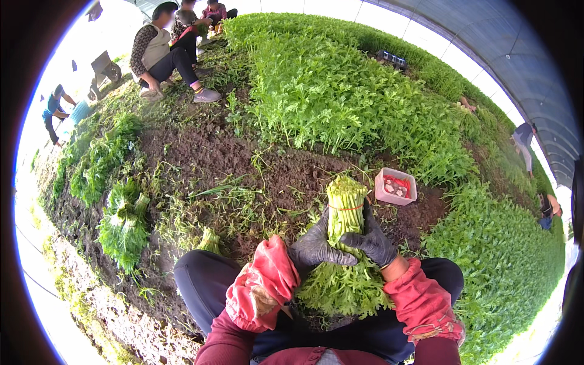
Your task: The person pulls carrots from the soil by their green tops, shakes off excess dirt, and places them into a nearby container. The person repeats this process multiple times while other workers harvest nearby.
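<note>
Between my knees, a thick bunch of leafy greens (345, 223) stands with its cut stems up and its leaves hanging down. One orange-red band circles the stems near the top. My left hand (315, 246), in a dark glove, grips the bunch from the left side. On the right side my right hand (375, 239), gloved alike, closes around it with the thumb across the front. Red sleeve covers (264, 283) wrap both forearms. Just beyond my right hand, a pale plastic box (396, 199) with red bands and some whitish pieces inside sits on the soil.
Another bunch (210, 241) lies by my left knee, with several tied bunches (125, 223) farther left. Tall uncut greens (319, 86) grow ahead and to the right. A seated person (164, 54), other workers and a wheelbarrow (104, 70) are at the upper left. Trimmings litter the soil (191, 150).
</note>
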A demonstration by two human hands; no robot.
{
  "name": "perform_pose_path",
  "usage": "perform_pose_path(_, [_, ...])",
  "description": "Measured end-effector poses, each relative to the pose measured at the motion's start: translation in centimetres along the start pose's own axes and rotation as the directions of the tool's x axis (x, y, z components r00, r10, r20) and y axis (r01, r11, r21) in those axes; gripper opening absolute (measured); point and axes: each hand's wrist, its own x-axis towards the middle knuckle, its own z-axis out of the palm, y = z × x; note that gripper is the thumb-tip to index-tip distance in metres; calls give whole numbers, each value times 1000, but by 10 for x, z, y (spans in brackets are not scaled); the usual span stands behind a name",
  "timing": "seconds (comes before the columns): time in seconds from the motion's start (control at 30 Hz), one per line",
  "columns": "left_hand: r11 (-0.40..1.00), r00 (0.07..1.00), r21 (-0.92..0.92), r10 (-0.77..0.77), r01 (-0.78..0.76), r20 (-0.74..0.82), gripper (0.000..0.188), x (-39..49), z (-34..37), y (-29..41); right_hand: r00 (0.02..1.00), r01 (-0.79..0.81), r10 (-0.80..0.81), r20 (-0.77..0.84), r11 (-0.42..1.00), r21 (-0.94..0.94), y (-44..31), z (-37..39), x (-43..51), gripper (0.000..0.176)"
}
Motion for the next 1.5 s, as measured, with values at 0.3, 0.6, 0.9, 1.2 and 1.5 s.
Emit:
perform_pose_path(0.3, [997, 954, -43, 56, -71, -296, 80, -3, 27, -3, 997, -38, 20, -79, 972, -231, -18, -14, 0, 81])
perform_pose_path(0.6, [985, 890, 93, 171, -145, -423, 59, 7, 16, 4, 956, 100, -223, -190, 858, -504, -18, -10, 1, 41])
perform_pose_path(0.9, [633, 756, 674, 207, 380, -621, 77, 10, 17, -2, 903, -53, -365, -225, 425, -904, -26, 13, 10, 18])
perform_pose_path(1.2, [697, 696, 646, 295, 312, -655, 74, 13, 11, -3, 770, 452, -604, 206, 287, -845, -18, 16, -5, 10])
perform_pose_path(1.5, [532, 721, 815, 469, 231, -511, 73, 16, 7, -9, 876, -53, -221, -429, 840, -541, -2, 4, 5, 14])
